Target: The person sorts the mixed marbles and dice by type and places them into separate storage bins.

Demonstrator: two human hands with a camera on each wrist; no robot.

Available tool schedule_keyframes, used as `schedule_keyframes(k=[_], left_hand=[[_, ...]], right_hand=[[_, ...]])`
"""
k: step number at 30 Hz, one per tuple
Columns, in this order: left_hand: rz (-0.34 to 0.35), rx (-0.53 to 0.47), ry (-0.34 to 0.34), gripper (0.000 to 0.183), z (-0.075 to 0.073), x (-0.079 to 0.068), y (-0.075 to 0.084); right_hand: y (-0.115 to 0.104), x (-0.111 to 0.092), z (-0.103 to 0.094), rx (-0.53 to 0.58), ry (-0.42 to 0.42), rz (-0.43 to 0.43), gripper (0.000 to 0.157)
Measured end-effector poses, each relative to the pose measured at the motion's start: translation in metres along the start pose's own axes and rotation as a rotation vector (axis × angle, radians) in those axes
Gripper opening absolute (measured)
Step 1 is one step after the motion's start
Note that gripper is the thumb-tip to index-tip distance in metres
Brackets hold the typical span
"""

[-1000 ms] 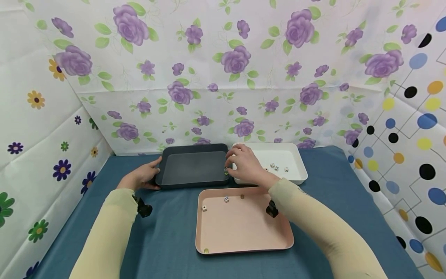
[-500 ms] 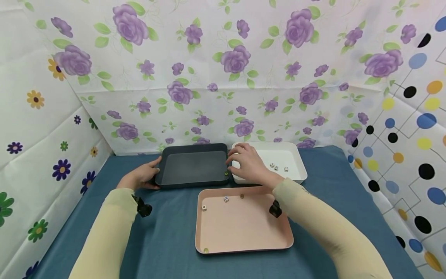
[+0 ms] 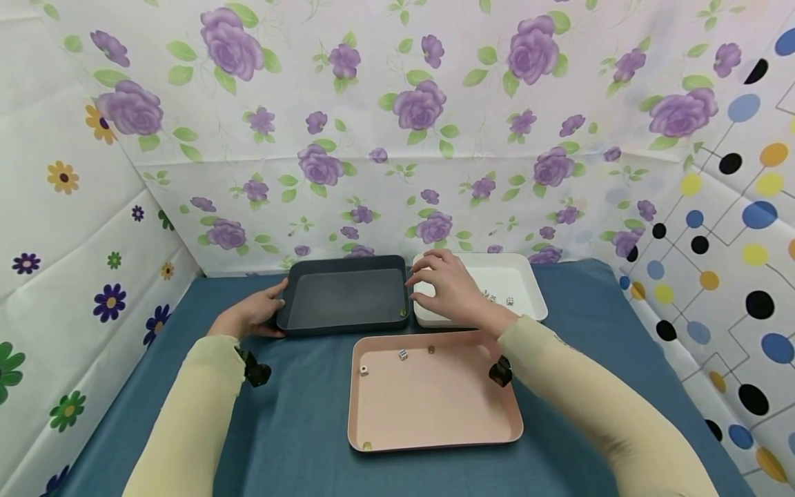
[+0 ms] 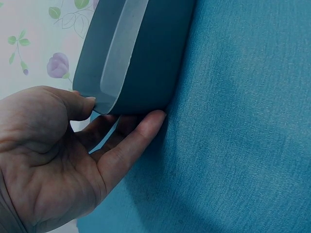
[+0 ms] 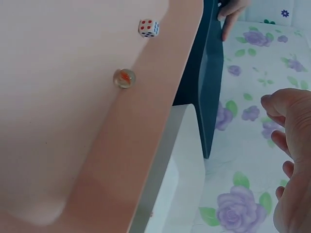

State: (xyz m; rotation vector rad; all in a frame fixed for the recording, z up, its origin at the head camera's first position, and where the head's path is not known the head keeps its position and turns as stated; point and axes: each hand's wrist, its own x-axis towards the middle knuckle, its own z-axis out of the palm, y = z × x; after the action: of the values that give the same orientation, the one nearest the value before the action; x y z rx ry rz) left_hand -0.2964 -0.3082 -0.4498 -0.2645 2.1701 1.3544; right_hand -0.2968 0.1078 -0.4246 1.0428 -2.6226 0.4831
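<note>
My left hand [image 3: 253, 312] grips the left end of the dark grey tray [image 3: 344, 300]. In the left wrist view the thumb lies at the rim, with the fingers against the outer wall. A small greenish marble [image 3: 403, 313] lies in that tray's right front corner. My right hand [image 3: 448, 286], fingers loosely bent with nothing between them, hovers over the left part of the white tray [image 3: 531, 276], its fingertips by the grey tray's right rim. Several dice [image 3: 510, 301] lie in the white tray, partly hidden by the hand.
Nearer the body, a pink tray [image 3: 441, 407] holds a spotted die [image 3: 403, 355], another die [image 3: 364, 371], a marble with an orange swirl [image 5: 124, 78] and a yellow-green marble [image 3: 367, 446]. Blue cloth [image 3: 292, 414] covers the table; a flowered sheet [image 3: 373, 138] hangs behind.
My right hand has drawn back to the right, away from the marble in the grey tray's corner, which has shifted slightly. My left hand has stayed at the tray's end.
</note>
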Motion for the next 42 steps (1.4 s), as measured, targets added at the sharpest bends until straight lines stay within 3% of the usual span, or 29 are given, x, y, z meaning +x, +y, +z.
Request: schedule_keyframes(k=[20, 42], left_hand=[[0.022, 0.007, 0.000, 0.065, 0.002, -0.001, 0.000], [0.017, 0.020, 0.006, 0.065, 0.003, -0.001, 0.000]], right_hand=[[-0.015, -0.009, -0.018, 0.034, 0.081, -0.130, 0.018], [-0.053, -0.020, -0.010, 0.149, 0.054, -0.327, 0.013]])
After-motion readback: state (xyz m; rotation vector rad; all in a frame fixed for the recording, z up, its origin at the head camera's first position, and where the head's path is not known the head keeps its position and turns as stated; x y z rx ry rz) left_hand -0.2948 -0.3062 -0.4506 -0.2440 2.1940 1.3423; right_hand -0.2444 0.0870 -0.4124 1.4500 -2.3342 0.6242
